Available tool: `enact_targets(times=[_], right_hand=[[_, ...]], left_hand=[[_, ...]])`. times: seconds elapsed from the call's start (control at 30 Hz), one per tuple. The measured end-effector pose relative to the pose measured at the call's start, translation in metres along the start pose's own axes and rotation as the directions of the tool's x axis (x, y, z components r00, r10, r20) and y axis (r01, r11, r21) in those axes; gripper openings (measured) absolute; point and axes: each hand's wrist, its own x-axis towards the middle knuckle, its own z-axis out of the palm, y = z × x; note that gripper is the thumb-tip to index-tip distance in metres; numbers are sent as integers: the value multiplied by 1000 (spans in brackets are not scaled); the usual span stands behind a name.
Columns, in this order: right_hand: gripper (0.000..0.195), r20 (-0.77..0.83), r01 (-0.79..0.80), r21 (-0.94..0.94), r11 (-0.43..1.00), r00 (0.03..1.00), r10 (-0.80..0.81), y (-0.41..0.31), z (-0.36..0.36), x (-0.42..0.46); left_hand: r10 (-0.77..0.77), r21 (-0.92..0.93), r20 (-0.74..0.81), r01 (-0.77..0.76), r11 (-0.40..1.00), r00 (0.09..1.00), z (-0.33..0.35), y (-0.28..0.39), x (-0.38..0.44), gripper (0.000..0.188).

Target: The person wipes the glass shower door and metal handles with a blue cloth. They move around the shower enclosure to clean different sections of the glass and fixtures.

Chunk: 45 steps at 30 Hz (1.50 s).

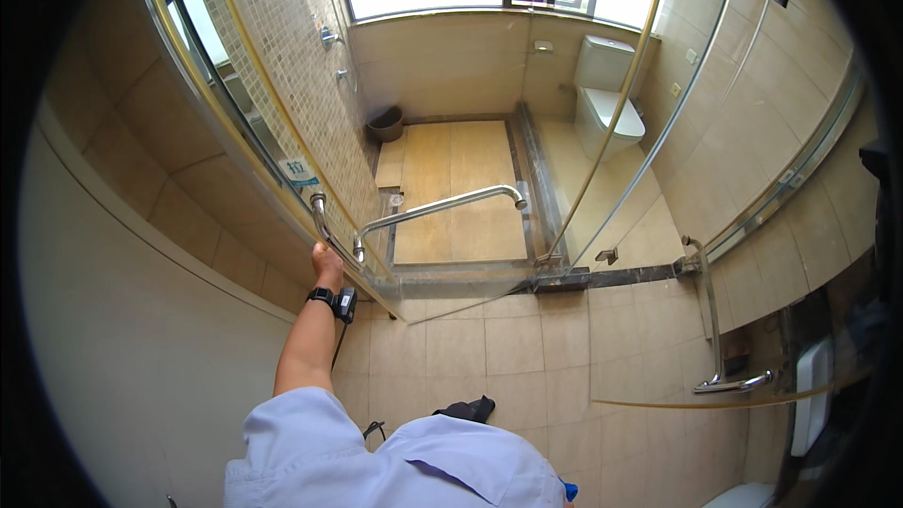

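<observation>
My left hand point(327, 262) is at the lower end of the curved metal handle point(324, 219) on the glass door at the left; whether its fingers close around the handle is hard to see. A black strap with a small device sits on that wrist, with a cable running down. A sticker with writing point(298, 173) is on the glass just above the handle. A chrome bar point(437, 209) reaches across from the glass over the shower floor. My right hand is out of view; a bit of blue material point(570, 490) shows beside my shirt at the bottom.
Beyond the glass are a tiled shower floor point(451, 190), a dark bucket point(386, 124) and a white toilet point(611, 95). A dark stone sill point(635, 275) crosses the floor. Another glass door with a metal handle point(714, 324) stands at the right. A white wall or door panel fills the left.
</observation>
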Motion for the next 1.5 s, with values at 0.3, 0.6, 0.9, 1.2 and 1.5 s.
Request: enact_targets(times=[0.3,0.6,0.9,1.2,1.5], right_hand=[[28,-93,-6,-133,991,996,-6,87,-56,21],[33,-171,-44,33,998,984,49,53,-69,-43],[39,-207,-114,51,992,971,122,40,-47,-80],[36,-168,-176,216,960,962,214,40,-43,-68],[27,-192,-201,270,942,947,257,63,-32,-68]], left_hand=[[-142,7,-75,143,990,987,20,-7,61,25],[-258,-159,12,257,953,966,28,-52,129,26],[-309,-81,128,320,944,942,12,-76,155,15],[-197,-8,24,197,980,980,22,-61,149,23],[-688,38,341,722,691,640,5,-81,97,36]])
